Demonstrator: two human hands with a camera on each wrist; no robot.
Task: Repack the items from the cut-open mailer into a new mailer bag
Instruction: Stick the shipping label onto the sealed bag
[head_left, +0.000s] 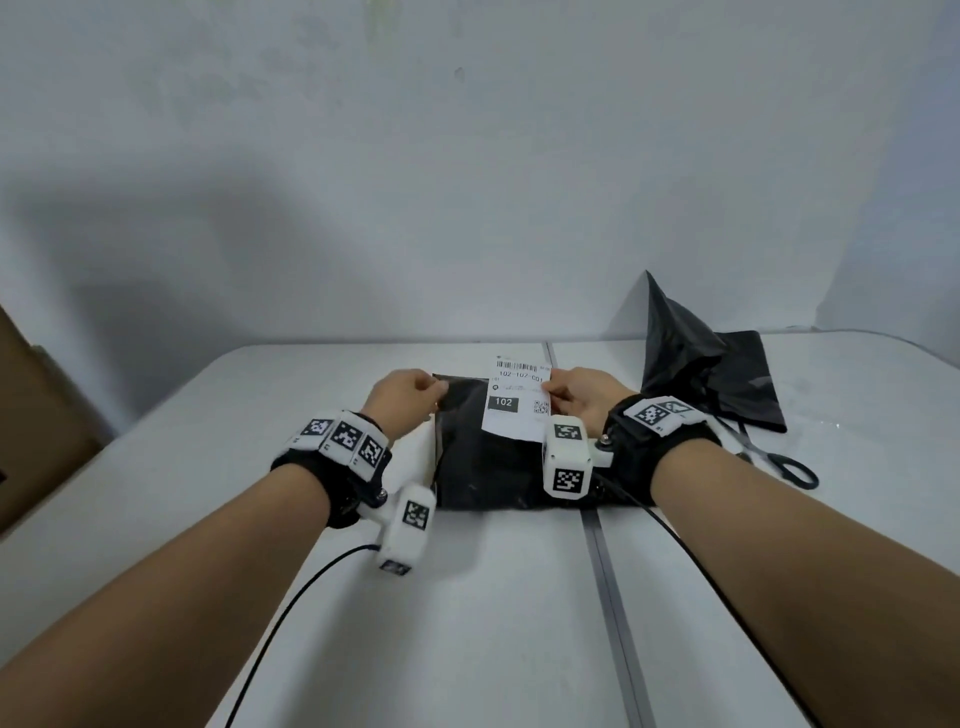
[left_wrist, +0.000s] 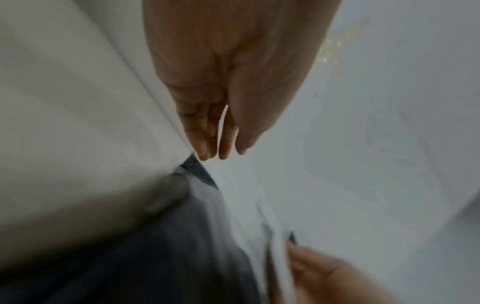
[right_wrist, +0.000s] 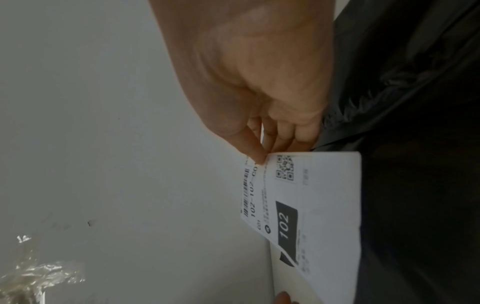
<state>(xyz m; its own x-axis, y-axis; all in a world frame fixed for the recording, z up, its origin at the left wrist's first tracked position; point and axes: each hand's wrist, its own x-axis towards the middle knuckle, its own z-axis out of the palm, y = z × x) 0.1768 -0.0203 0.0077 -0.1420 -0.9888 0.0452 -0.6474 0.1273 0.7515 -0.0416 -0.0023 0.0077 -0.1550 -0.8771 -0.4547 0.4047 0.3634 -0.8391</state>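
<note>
A flat black mailer (head_left: 483, 467) lies on the white table (head_left: 467, 597) in front of me. A white shipping label (head_left: 514, 402) marked 102 lies on its far half and reaches past the far edge. My left hand (head_left: 415, 392) pinches the mailer's far left corner; the left wrist view shows its fingertips (left_wrist: 205, 154) at the dark corner (left_wrist: 194, 166), blurred. My right hand (head_left: 576, 395) pinches the label's right edge. In the right wrist view the thumb (right_wrist: 255, 156) lies on the label (right_wrist: 319, 205) and the fingers sit behind it.
A second black mailer (head_left: 711, 364) lies crumpled and partly raised at the back right. Black-handled scissors (head_left: 779, 465) lie just in front of it. A cardboard box (head_left: 36, 415) stands off the left edge. A dark seam (head_left: 608, 597) runs down the table.
</note>
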